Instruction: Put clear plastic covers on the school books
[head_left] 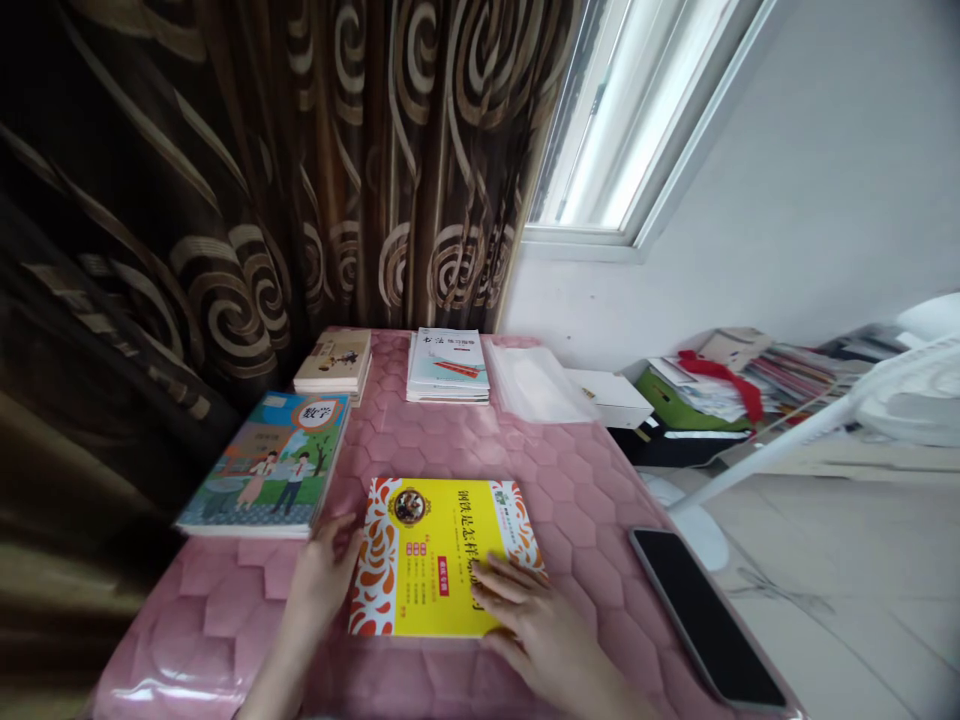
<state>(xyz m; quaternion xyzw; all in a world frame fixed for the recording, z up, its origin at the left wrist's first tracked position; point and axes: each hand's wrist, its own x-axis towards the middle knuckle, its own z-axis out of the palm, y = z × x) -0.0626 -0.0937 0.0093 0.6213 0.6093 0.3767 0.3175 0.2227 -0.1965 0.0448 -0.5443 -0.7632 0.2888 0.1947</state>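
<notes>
A yellow book [420, 560] with orange-and-white patterned borders lies flat on the pink padded table cover, turned sideways to me. My left hand [321, 572] is at its left edge, fingers loosely bent and slightly apart; whether the fingertips touch the edge is hard to see. Across the book's lower right part lies my right hand [536, 620], its fingers stretched out over the cover and the thumb by the near edge. Left of the book, close to my left hand, is a stack topped by a blue-green mathematics textbook [270, 465].
Farther back are a stack of small tan books [334, 362], a stack of pale workbooks [448, 362] and clear plastic sleeves [536, 385]. A white box [611, 398] stands behind them. A black-screened phone [705, 615] lies at the right edge. A white fan [795, 410] stands beyond.
</notes>
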